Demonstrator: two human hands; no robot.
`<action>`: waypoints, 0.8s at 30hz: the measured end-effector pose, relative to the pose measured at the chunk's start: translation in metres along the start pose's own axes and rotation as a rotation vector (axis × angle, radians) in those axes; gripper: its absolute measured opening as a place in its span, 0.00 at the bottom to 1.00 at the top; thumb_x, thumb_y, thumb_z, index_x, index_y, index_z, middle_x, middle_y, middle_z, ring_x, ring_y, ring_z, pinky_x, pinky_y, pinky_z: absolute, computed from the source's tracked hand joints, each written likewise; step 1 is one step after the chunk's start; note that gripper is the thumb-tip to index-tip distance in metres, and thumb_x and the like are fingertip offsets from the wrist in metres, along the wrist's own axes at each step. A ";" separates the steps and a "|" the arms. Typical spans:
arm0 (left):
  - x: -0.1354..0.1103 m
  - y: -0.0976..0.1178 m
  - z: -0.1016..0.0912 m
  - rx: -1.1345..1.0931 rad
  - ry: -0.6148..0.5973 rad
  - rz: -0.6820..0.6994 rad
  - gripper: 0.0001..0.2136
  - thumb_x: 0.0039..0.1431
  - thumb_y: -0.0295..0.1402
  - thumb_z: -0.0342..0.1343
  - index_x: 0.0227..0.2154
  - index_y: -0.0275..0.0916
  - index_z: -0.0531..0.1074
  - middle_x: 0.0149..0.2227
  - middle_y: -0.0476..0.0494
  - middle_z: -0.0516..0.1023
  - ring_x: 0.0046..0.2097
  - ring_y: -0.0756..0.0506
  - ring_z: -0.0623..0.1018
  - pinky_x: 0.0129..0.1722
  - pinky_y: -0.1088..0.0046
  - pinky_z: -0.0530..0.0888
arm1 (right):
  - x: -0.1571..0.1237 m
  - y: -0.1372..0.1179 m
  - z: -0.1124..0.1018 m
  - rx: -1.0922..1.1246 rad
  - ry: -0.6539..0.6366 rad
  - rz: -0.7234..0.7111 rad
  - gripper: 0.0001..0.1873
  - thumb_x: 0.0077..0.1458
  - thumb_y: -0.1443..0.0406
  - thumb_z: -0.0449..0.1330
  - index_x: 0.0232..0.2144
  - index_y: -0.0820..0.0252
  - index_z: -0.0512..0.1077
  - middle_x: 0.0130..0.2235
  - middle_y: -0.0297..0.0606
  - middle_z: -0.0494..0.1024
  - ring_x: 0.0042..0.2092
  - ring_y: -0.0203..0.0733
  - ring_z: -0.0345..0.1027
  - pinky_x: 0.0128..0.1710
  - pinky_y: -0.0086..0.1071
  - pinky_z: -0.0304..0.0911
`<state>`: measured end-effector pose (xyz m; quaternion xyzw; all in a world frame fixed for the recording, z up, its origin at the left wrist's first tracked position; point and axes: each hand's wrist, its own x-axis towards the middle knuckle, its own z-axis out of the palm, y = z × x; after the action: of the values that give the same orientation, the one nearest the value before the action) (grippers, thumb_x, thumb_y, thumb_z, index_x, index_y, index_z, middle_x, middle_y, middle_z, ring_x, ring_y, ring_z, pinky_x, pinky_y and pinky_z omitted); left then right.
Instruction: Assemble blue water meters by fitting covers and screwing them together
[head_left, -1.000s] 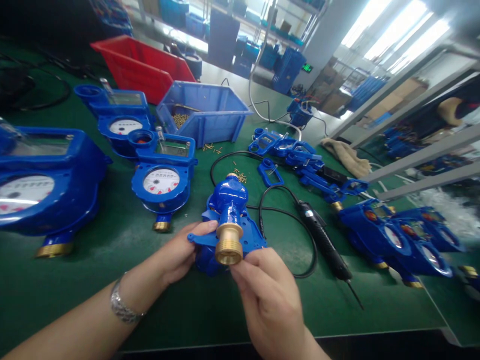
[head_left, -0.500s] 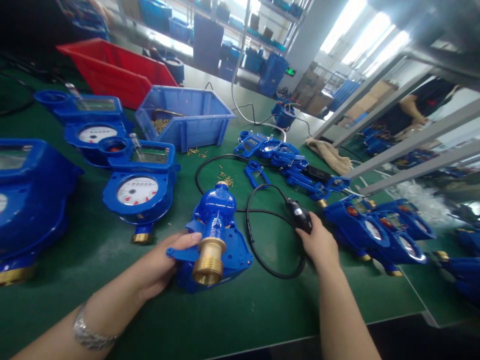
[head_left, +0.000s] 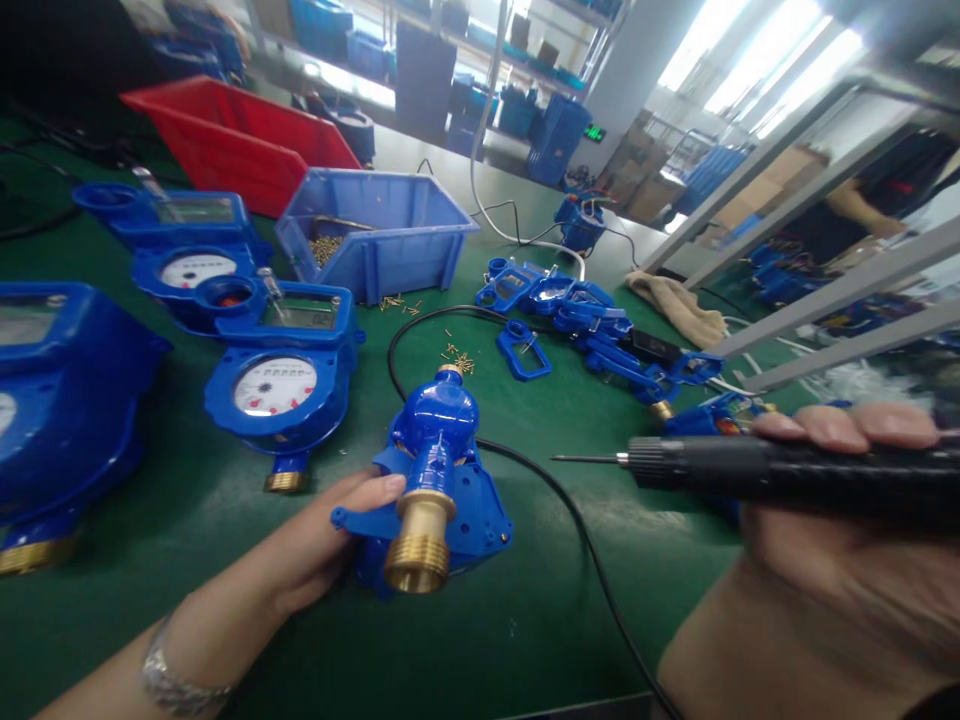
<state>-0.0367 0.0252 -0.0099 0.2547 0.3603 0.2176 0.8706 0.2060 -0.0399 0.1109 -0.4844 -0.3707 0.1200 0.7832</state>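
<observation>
My left hand is closed on the side of a blue water meter, which rests face down on the green table with its brass threaded end toward me. Close to the camera, my right hand grips a black electric screwdriver. Its thin bit points left, level in the air and apart from the meter. A black cable runs across the table past the meter. Just behind the meter lies a small heap of brass screws.
Other water meters stand at the left. A blue bin holding screws and a red bin sit behind them. Blue frames are piled back right, near a cloth and metal rack bars. Another person's arm shows beyond.
My right hand has lifted the electric screwdriver off the right of the table toward the camera, turning its bit to the left. The cable's loop has opened out. My left hand stays on the meter.
</observation>
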 end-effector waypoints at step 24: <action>0.000 -0.003 0.011 -0.080 0.077 -0.010 0.14 0.43 0.37 0.65 0.35 0.39 0.76 0.31 0.46 0.81 0.39 0.42 0.79 0.38 0.73 0.74 | -0.025 0.081 0.080 0.114 -0.415 0.332 0.13 0.39 0.73 0.58 0.32 0.59 0.64 0.20 0.26 0.70 0.20 0.34 0.64 0.23 0.31 0.62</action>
<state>-0.0281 0.0196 -0.0054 0.2093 0.3856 0.2372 0.8667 0.1462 0.0403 0.0513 -0.4587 -0.4313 0.3644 0.6861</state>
